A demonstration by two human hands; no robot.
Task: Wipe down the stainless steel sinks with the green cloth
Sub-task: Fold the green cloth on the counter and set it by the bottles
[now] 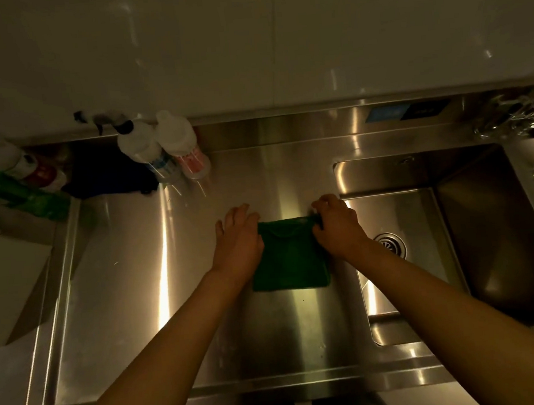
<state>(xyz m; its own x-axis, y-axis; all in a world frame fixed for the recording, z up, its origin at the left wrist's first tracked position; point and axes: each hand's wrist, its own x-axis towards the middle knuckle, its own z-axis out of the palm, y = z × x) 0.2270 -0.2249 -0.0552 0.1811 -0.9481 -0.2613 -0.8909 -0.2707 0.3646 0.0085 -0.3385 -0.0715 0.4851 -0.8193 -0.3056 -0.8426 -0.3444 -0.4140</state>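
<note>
**Flattening the green cloth on the steel drainboard**

Looking down, you've got a dim room, a shiny steel drainboard [138, 292] under a pale wall; the sink [426, 209] with its drain [390, 244] sits to your right; two spray bottles [162, 146] stand at the back. The green cloth [291, 258] lies folded flat between your hands; your left hand [238, 241] rests open, fingers spread, on its left edge; your right hand [336, 225] is curled, pinching the top right corner. Stuff at far left is blurry, and the tap at top right is hard to make out.
</note>
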